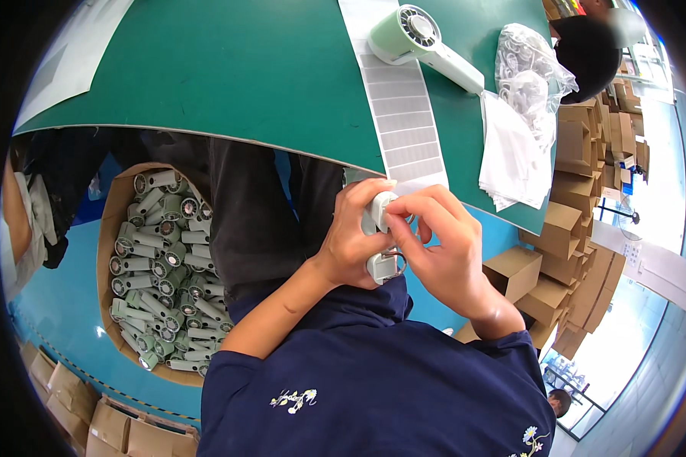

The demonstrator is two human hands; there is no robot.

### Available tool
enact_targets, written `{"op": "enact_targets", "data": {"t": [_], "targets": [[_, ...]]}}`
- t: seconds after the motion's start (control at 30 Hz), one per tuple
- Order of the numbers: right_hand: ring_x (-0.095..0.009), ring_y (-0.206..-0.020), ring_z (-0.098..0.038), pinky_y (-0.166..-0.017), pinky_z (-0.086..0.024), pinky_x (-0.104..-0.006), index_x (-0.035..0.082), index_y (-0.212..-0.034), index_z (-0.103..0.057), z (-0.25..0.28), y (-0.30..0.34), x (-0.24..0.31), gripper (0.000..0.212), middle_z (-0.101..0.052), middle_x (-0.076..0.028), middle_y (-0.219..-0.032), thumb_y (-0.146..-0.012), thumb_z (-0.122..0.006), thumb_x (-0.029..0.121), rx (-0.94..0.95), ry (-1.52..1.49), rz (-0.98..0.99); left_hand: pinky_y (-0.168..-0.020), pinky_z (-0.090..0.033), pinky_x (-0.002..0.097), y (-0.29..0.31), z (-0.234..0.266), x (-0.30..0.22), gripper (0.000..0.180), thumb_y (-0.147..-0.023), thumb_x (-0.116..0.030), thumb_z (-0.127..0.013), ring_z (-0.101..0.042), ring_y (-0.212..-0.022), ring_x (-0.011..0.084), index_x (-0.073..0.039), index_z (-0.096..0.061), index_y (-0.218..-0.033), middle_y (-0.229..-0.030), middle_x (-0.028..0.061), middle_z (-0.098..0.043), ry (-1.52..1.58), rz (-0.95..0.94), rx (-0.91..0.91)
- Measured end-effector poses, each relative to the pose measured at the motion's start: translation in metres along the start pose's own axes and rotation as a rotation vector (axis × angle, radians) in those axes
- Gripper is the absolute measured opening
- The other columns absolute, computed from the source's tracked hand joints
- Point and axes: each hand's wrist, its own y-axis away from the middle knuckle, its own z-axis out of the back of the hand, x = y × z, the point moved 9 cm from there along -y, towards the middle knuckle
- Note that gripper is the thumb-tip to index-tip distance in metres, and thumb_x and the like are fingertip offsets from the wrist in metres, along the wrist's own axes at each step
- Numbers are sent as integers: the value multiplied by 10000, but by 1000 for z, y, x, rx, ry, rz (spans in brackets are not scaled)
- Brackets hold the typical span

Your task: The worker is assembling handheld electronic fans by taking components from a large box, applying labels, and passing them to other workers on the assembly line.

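My left hand (352, 236) is closed around what look like two handheld fans, side by side at the table's near edge. Only their pale handle ends show: an upper one (384, 207) and a lower one (381, 268) with a dark loop at it. At the upper end my right hand (442, 236) has thumb and fingertips pinched together; what lies between them is too small to tell. On the green table (229, 68), a pale green and white handheld fan (419, 30) lies across a strip of grey labels (404, 114).
White papers (507, 156) and a clear plastic bag of white cords (530, 76) lie at the table's right. A large carton (108, 282) full of similar fans stands on the blue floor at left. Cardboard boxes (564, 228) are stacked at right. Another person (587, 57) is at the far right.
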Motion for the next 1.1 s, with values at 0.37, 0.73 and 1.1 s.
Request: {"op": "enact_targets", "data": {"t": [0.37,0.73,1.1], "targets": [[-115,-593,-547,-524,-428,-262,53,-968,-728,-1,1,4,181,-671,-56,-879,-813,-786,-21,-46,68,13,-992,-423,531,0,1,1,391,-510,-176,-840,-526,-1223,468,-59,-706,-858,-1381,286,-473,6,23,1],[-125,-716,-623,-641,-506,-268,-7,-1001,-699,27,2,2,192,-671,-72,-923,-835,-758,-84,-302,-50,87,-986,-432,513,3,3,0,493,-515,-179,-842,-530,-1220,455,-140,-710,-988,-1391,255,-472,30,-7,5],[-238,-924,-725,-831,-541,-347,27,-1005,-680,18,-2,-13,229,-713,-133,-993,-828,-737,-106,-151,-220,159,-987,-437,510,7,6,6,447,-547,-180,-846,-537,-1217,453,-113,-718,-970,-1389,263,-473,37,43,-24]]}}
